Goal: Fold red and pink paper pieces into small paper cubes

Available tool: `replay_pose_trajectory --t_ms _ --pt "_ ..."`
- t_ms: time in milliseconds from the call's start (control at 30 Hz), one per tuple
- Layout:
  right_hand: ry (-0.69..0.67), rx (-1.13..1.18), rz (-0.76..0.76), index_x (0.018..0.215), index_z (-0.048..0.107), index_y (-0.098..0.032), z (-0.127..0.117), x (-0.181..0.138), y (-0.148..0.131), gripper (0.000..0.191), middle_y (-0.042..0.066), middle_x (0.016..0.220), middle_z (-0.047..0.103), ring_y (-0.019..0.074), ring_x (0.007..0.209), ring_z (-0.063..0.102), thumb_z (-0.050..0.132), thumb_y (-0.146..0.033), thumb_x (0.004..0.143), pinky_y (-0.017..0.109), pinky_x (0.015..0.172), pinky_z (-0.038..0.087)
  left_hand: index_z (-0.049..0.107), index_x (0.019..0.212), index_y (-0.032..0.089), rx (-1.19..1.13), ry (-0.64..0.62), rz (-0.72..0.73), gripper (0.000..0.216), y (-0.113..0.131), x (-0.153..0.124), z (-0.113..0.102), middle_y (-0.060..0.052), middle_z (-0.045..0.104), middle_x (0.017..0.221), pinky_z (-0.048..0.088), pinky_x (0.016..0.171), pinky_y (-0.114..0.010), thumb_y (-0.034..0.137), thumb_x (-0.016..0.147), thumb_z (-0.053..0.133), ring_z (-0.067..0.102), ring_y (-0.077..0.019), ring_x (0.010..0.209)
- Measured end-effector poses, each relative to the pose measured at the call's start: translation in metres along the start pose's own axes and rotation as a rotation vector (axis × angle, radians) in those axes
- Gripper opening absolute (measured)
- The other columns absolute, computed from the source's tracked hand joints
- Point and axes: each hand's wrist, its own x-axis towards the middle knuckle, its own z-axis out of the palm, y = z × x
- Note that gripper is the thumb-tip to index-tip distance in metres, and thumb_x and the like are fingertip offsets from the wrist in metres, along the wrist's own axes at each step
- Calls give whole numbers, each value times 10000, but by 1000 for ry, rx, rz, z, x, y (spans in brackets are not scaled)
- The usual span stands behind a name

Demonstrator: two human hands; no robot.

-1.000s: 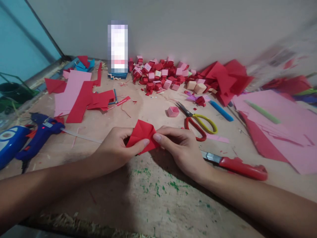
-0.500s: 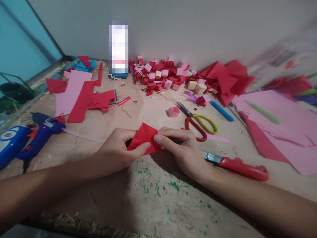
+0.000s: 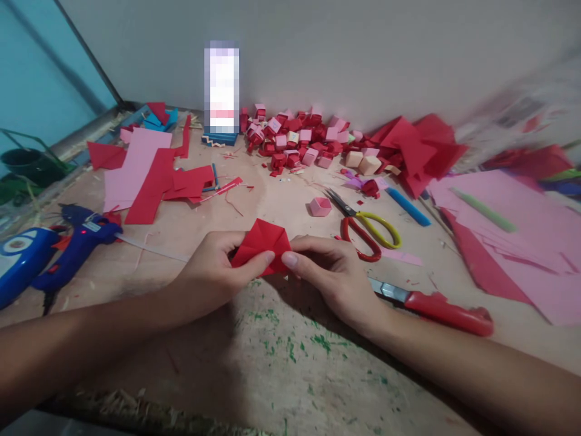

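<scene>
A piece of red paper (image 3: pixel 264 241) with crease lines is held up above the table between both hands. My left hand (image 3: pixel 229 260) pinches its left side, thumb lying across the front. At the paper's right edge, my right hand (image 3: pixel 324 266) grips it between thumb and fingers; the fingertips behind the sheet are hidden. Just beyond the right hand lie a small pink folded paper box (image 3: pixel 320 206) and scissors (image 3: pixel 363 223) with one red and one yellow handle. A red-handled knife (image 3: pixel 431 306) rests beside the right wrist.
Folded pink and red paper boxes (image 3: pixel 295 138) are heaped against the wall. A blue glue gun (image 3: pixel 79 242) and red and pink sheets (image 3: pixel 149 181) lie left. Pink sheets (image 3: pixel 521 224) spread at right. A phone with a blurred screen (image 3: pixel 222 91) stands at the back.
The red paper has turned and shifted slightly left in my hands, its right corner now folded in. My right thumb has moved down along its right edge.
</scene>
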Motion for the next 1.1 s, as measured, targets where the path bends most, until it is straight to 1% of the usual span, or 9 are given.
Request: replay_pose_trajectory --t_ms 167,300,400,500,667,800,933,1033,1100 --pt "1 -22 58 768 801 -162 1 -1 2 203 8 632 681 104 534 536 830 -354 829 216 487 412 771 807 172 -50 15 21 172 1 0 0 0 751 774 523 626 -196 289 907 694 662 -136 707" --pt "-50 -79 71 818 806 -148 1 -2 4 255 19 659 691 108 534 534 822 -402 838 227 487 420 729 732 166 -50 46 39 223 -1 0 -1 21 685 669 485 565 -182 290 915 697 593 -104 606" --pt "-103 -128 75 846 805 -137 -1 -3 7 294 18 658 669 105 537 507 794 -430 871 233 489 400 730 756 165 -41 33 46 216 -2 0 -1 32 634 613 450 524 -179 303 919 699 550 -94 556" --pt "-115 -130 63 811 790 -133 -2 -3 8 324 21 642 647 112 542 504 775 -447 890 243 492 398 746 799 163 -29 24 53 207 -2 0 0 18 648 626 458 527 -192 324 920 697 568 -108 562" --pt "-110 -134 86 794 771 -132 -1 -2 5 325 10 618 612 110 529 488 784 -445 880 233 465 362 753 806 159 -7 33 43 208 2 0 0 7 668 642 481 543 -210 323 914 684 574 -117 564" --pt "-164 -92 141 837 780 -123 0 -3 5 304 -3 612 572 101 522 447 811 -425 854 228 459 336 741 795 163 -8 16 42 184 3 -1 1 9 687 670 508 581 -216 296 911 688 607 -123 600" --pt "-128 -45 148 809 778 -122 0 -3 7 335 9 621 582 106 530 447 801 -453 859 242 471 348 730 992 170 -135 -7 10 163 0 -2 1 -21 760 858 569 673 -234 313 915 718 705 -157 748" --pt "-31 -7 126 748 767 -128 1 -2 5 328 24 634 625 113 541 483 830 -440 825 245 481 367 624 1239 196 -260 6 0 437 -3 -1 2 -56 769 1072 591 718 -241 269 848 804 741 -178 861" --pt "21 12 116 710 759 -134 1 -1 3 311 26 625 640 116 541 499 847 -417 804 245 486 376 570 1307 208 -287 7 6 518 -5 0 3 -66 760 1116 592 689 -239 231 844 799 738 -167 825"
